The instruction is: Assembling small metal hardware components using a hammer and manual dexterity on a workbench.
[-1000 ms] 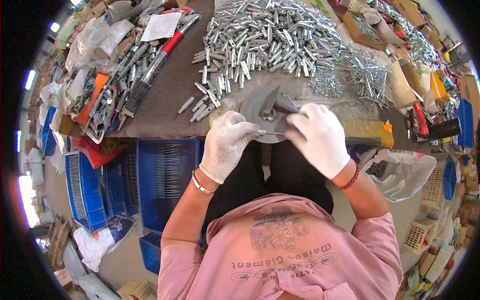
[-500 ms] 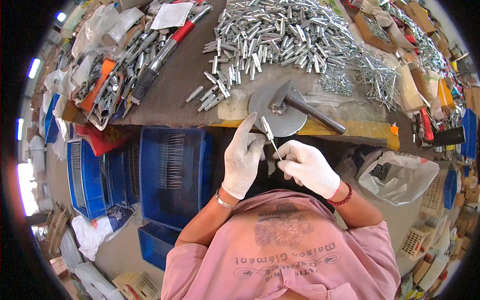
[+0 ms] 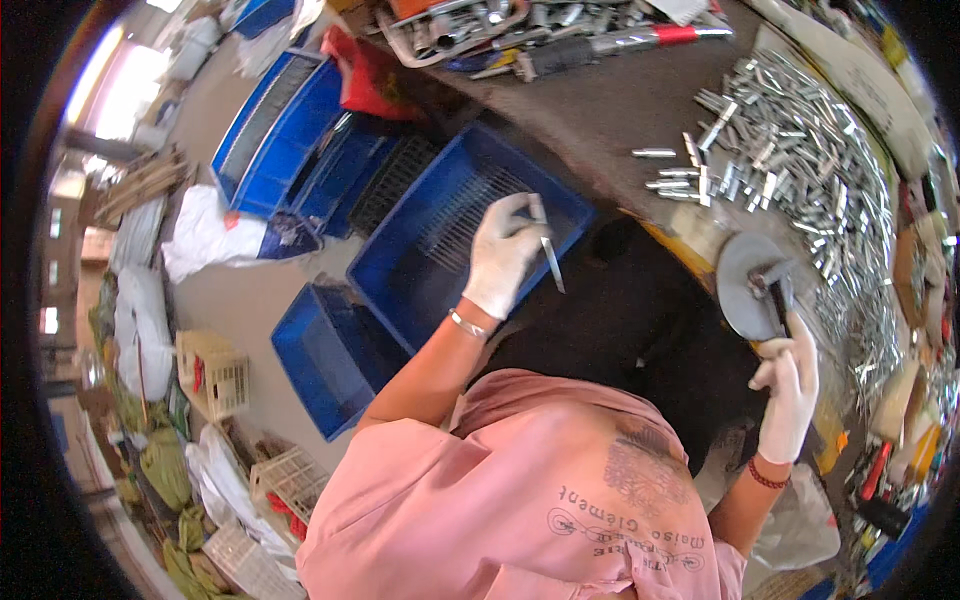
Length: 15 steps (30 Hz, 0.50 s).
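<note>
My left hand [image 3: 505, 255], white-gloved, is above a large blue bin [image 3: 380, 275], its thumb and fingers closed on a slim silver metal rod [image 3: 553, 268]. The rod slants down from the fingertips; its upper part lies against the glove. Far to the right, my right hand [image 3: 790, 395], also gloved, is at the handle end of a hammer [image 3: 779, 300]. Its forefinger stretches along the handle with the other fingers partly bent and apart from it. The hammer rests on a round grey metal disc [image 3: 738, 285] at the bench edge.
Heaped short metal tubes [image 3: 780, 150] cover the bench at the upper right, with thin pins [image 3: 860, 330] beside them. A smaller blue bin [image 3: 325, 355] and cream plastic crates [image 3: 215, 375] stand at the left. A red-sleeved tool [image 3: 640, 42] lies along the bench top.
My view has swung to the left. My hands have parted: the left carries the rod over the blue bin, while the right has let go of it and moved to the hammer handle.
</note>
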### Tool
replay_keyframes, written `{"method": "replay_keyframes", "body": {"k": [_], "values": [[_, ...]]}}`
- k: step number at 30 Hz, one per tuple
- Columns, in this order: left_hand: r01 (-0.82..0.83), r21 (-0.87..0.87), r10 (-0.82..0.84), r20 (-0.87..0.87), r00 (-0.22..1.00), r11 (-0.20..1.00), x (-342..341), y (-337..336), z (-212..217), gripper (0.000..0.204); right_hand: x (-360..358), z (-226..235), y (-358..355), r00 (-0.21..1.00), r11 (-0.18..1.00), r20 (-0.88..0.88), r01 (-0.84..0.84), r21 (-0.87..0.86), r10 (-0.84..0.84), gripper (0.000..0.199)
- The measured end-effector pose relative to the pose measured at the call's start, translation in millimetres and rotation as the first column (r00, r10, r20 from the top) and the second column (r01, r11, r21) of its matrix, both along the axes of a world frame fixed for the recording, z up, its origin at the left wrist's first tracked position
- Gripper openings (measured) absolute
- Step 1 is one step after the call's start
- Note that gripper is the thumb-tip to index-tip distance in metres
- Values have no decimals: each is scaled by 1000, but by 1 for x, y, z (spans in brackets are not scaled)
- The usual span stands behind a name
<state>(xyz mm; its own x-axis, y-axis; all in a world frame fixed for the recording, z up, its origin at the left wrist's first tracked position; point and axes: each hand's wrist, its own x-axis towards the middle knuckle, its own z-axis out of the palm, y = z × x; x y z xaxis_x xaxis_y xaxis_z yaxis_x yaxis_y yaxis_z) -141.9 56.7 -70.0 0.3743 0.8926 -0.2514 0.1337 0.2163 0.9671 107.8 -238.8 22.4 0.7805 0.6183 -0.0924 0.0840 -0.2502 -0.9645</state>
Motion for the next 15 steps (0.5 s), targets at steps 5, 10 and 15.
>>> {"method": "replay_keyframes", "body": {"k": [5,10,15], "values": [[-483,18,449,-397,800,876,-146,61,-168,46,11,-12,4,998,999,-61,-15,-46,13,49],[-634,-62,504,-550,666,771,-208,83,-232,44,14,-17,6,999,999,-49,1,-47,-3,48],[-361,107,319,-733,601,926,-196,105,-240,42,17,-16,2,999,999,-43,15,-37,-17,47]]}}
